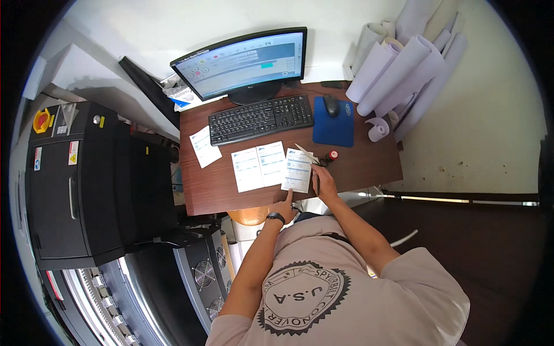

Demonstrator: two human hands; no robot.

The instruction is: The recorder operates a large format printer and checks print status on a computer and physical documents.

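A printed paper form (297, 173) lies near the front edge of the desk. My left hand (285, 207) rests at its bottom edge with the index finger stretched out and nothing visible in its grasp. At the form's right side, my right hand (325, 183) is closed around a slim dark object, possibly a pen; its kind is unclear. Just beyond that hand are scissors (307, 152) with pale blades, their tips over the form's top. A small red round object (332, 155) stands beside the scissors' dark handles. Two more forms (247, 170) lie side by side on the left.
Another paper (205, 147) sits left of the black keyboard (259, 120). Behind are a lit monitor (248, 63) and a mouse (331, 106) on a blue pad (334, 131). Rolled white sheets (398, 75) lean at the right. A black machine (98, 184) stands left of the brown desk (369, 167).
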